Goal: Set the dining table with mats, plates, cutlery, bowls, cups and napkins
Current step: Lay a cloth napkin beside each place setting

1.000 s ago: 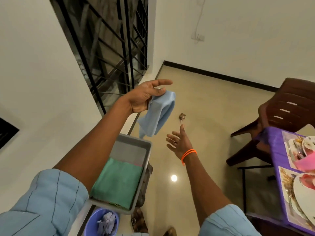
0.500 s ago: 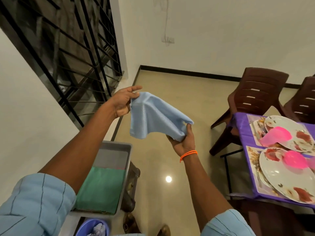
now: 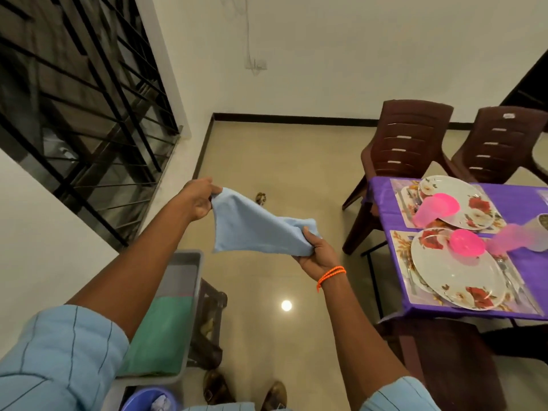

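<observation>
A light blue napkin point(image 3: 252, 232) hangs stretched in the air between my two hands, above the floor. My left hand point(image 3: 197, 198) pinches its upper left corner. My right hand point(image 3: 315, 252), with an orange band at the wrist, grips its bunched right end. To the right stands the dining table with a purple cloth point(image 3: 504, 203). On it lie floral mats, two floral plates point(image 3: 456, 277) point(image 3: 458, 203) and upturned pink cups point(image 3: 467, 243) point(image 3: 439, 207). Cutlery point(image 3: 508, 277) lies beside the near plate.
A grey tray point(image 3: 189, 262) with a folded green cloth point(image 3: 160, 336) sits on a dark stool at lower left. A blue bucket point(image 3: 148, 401) is below it. Two brown plastic chairs point(image 3: 400, 155) point(image 3: 498, 143) stand behind the table. A barred window point(image 3: 74, 84) fills the left wall.
My right hand rose and took hold of the napkin's free end, and both hands spread it. The view swung right, so more of the table shows.
</observation>
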